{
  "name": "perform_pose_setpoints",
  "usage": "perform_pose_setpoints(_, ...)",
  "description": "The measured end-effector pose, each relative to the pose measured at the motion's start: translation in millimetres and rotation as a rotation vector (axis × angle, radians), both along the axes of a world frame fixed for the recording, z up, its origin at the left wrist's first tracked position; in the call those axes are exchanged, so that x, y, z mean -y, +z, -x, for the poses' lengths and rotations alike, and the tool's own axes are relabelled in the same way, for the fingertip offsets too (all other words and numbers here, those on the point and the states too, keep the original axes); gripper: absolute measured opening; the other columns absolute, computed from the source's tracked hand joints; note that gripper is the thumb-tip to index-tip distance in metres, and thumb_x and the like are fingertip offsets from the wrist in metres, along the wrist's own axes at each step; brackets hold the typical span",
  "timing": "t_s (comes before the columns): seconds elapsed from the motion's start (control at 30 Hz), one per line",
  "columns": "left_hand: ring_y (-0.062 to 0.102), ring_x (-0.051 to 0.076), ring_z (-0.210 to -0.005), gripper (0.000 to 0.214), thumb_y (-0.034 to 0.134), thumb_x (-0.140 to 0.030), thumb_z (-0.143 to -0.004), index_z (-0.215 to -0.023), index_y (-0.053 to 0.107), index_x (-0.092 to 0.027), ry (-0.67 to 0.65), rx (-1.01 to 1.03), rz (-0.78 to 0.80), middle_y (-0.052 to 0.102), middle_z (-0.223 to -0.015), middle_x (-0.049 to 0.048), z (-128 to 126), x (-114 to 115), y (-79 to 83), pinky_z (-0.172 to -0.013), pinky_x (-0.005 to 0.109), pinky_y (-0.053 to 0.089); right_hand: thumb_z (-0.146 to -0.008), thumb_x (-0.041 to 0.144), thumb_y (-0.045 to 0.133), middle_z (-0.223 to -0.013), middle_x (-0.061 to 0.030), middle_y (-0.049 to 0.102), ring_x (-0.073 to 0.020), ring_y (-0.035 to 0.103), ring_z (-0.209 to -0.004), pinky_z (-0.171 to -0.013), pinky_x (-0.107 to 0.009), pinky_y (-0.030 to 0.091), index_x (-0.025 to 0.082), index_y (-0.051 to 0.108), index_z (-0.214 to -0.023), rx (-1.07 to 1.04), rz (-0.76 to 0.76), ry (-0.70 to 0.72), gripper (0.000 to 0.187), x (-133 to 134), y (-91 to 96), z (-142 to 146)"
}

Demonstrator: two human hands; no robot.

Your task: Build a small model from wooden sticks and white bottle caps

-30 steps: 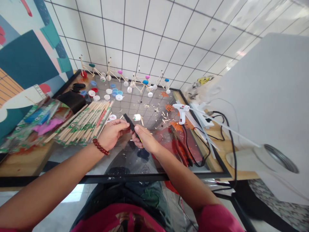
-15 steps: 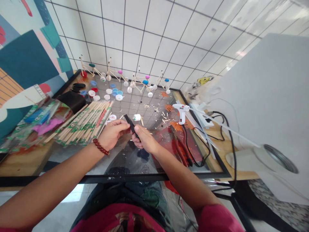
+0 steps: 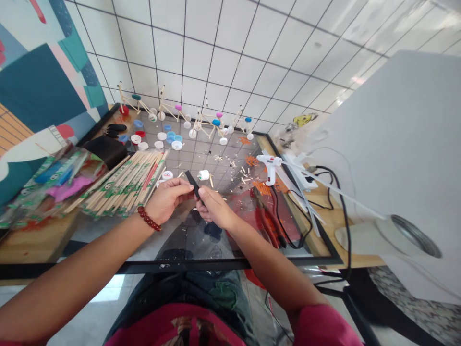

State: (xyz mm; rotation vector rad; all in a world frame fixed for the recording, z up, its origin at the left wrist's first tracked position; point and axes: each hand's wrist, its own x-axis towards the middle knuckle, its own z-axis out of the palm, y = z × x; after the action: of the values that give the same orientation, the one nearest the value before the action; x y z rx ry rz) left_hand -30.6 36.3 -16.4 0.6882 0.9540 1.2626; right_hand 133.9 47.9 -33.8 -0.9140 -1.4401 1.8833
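Note:
Both my hands meet over the glass tabletop (image 3: 201, 158). My right hand (image 3: 215, 207) is closed round a black knife-like tool (image 3: 192, 183) whose tip points up and to the left. My left hand (image 3: 166, 198), with a red bead bracelet on the wrist, pinches something small right at that tool's tip; I cannot make out what it is. A small white spool (image 3: 204, 175) lies on the glass just beyond my fingers.
Wrapped bamboo sticks (image 3: 126, 185) lie at the left. Bottle caps (image 3: 158, 138) and several stick-built models (image 3: 205, 122) stand at the back. A white glue gun (image 3: 271, 166), red pliers (image 3: 265, 218) and black cables sit at the right. Wood chips litter the glass.
My right hand has slid slightly up and left along the black tool. Everything else stays put.

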Motion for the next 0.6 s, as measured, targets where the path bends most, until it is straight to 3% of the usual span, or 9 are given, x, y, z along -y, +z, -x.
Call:
perform_pose_setpoints(0.47,0.07,0.019,-0.069,0.026,0.095,-0.024,-0.062,-0.062,0.071,-0.013,0.048,0.043,0.045,0.074,-0.07,0.0073,2.2,-2.8,-2.5,-0.072,0.033,0.059,-0.082,0.077,0.065,-0.053,0.0134,0.036,-0.0046,0.024,-0.038,-0.038,-0.019,0.018,0.024,0.048,-0.086,-0.028,0.029,-0.114,0.055,-4.5,2.3,-2.7)
perform_pose_setpoints(0.6,0.069,0.017,-0.067,0.028,0.096,-0.025,-0.062,-0.061,0.071,-0.012,0.048,0.01,0.033,0.073,-0.069,0.0066,1.7,-1.8,-3.2,-0.071,0.03,0.058,-0.077,0.066,0.077,-0.054,0.0143,0.037,-0.0047,0.025,-0.038,-0.038,-0.019,0.019,0.025,0.051,-0.092,-0.011,-0.013,-0.179,0.051,-5.9,4.0,-2.6)
